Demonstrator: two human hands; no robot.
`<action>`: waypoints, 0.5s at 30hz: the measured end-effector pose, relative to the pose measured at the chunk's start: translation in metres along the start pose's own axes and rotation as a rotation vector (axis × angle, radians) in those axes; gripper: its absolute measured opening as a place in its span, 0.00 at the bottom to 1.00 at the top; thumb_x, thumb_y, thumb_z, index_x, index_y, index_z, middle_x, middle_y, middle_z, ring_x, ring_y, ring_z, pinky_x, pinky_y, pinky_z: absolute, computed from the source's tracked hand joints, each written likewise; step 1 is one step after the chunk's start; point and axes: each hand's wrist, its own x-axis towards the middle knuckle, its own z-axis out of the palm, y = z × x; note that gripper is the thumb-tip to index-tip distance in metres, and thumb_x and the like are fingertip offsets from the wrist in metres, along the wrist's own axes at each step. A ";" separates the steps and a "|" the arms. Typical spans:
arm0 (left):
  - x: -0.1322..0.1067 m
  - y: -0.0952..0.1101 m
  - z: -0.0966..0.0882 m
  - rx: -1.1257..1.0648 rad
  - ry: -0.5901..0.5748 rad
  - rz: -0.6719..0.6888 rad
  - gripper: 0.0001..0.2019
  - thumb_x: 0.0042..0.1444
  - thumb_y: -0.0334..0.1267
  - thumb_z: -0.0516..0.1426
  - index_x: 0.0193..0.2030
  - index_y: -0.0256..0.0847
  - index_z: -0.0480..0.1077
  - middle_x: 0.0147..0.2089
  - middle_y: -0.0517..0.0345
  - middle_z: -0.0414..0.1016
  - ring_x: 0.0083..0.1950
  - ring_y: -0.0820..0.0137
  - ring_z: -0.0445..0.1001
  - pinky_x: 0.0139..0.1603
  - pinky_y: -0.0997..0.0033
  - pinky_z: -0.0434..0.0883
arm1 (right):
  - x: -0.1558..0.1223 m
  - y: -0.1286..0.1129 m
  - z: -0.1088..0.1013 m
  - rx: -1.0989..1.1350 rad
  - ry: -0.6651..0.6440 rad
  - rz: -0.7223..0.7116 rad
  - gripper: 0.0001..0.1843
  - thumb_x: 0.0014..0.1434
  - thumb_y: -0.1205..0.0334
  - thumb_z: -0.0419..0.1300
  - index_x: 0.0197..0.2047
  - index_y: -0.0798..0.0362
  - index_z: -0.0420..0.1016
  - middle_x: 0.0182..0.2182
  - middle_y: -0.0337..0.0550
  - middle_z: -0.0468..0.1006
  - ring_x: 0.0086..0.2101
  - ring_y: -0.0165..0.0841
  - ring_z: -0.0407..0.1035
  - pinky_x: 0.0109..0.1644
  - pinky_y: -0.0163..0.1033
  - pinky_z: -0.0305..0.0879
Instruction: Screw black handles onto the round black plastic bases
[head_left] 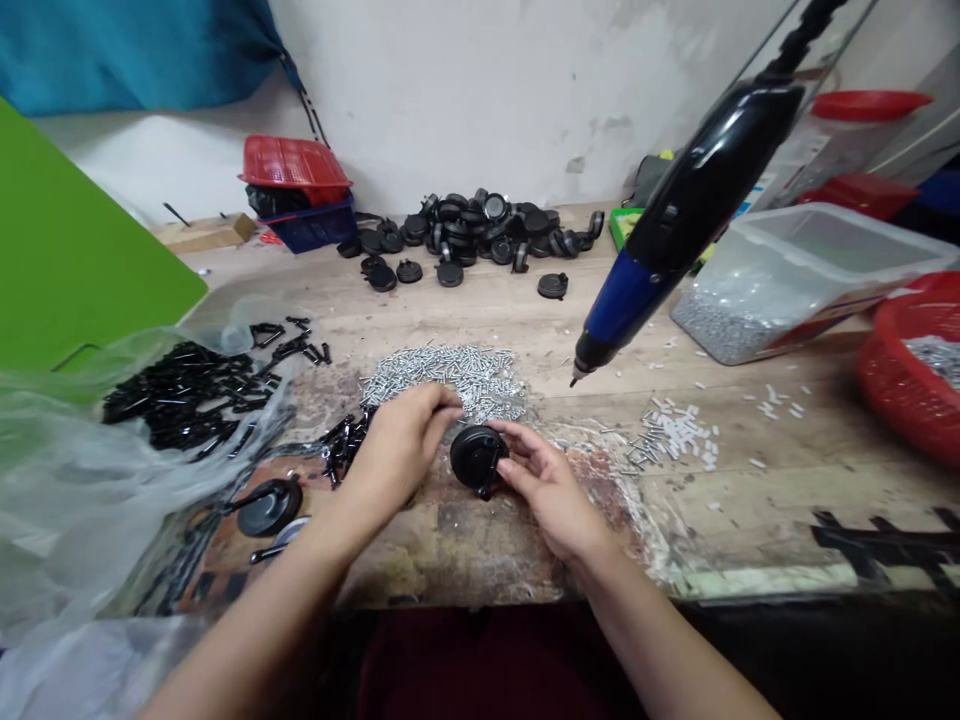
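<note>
My right hand (551, 480) grips a black round disc-shaped part (474, 458) by its edge, thumb and fingers on its right side. A small black lever piece sits against the disc's lower right. My left hand (405, 435) reaches over the near edge of a pile of silver screws (442, 370), thumb and fingers pinched together. Whatever lies between those fingertips is too small to make out. Small black lever pieces (345, 445) lie just left of my left wrist. Another black disc (270, 507) with a lever rests farther left on the bench.
A blue-and-black electric screwdriver (660, 220) hangs bit-down at right of centre. White plastic pins (679, 430) lie scattered below it. Black round parts (480, 230) are heaped at the back. A clear plastic bin (750, 310), a red basket (911, 370) and a bag of black levers (187, 400) flank the work area.
</note>
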 end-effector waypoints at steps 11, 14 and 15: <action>-0.046 0.020 0.015 -0.679 0.470 0.153 0.05 0.55 0.28 0.59 0.36 0.41 0.73 0.38 0.56 0.78 0.44 0.68 0.74 0.49 0.62 0.70 | -0.010 -0.021 0.005 -0.406 -0.060 -0.165 0.21 0.56 0.69 0.56 0.52 0.42 0.72 0.53 0.38 0.74 0.55 0.35 0.65 0.61 0.48 0.58; -0.049 0.018 0.012 -0.708 0.482 0.165 0.06 0.54 0.25 0.60 0.35 0.40 0.74 0.38 0.56 0.77 0.43 0.69 0.74 0.47 0.64 0.71 | -0.012 -0.028 0.007 -0.444 -0.096 -0.162 0.21 0.57 0.68 0.56 0.53 0.42 0.72 0.52 0.38 0.75 0.54 0.35 0.66 0.61 0.49 0.58; -0.050 0.017 0.011 -0.709 0.490 0.170 0.07 0.53 0.25 0.60 0.36 0.40 0.74 0.37 0.56 0.77 0.43 0.70 0.74 0.47 0.64 0.71 | -0.013 -0.030 0.007 -0.460 -0.107 -0.161 0.21 0.57 0.68 0.56 0.53 0.42 0.72 0.52 0.38 0.75 0.54 0.35 0.66 0.61 0.49 0.58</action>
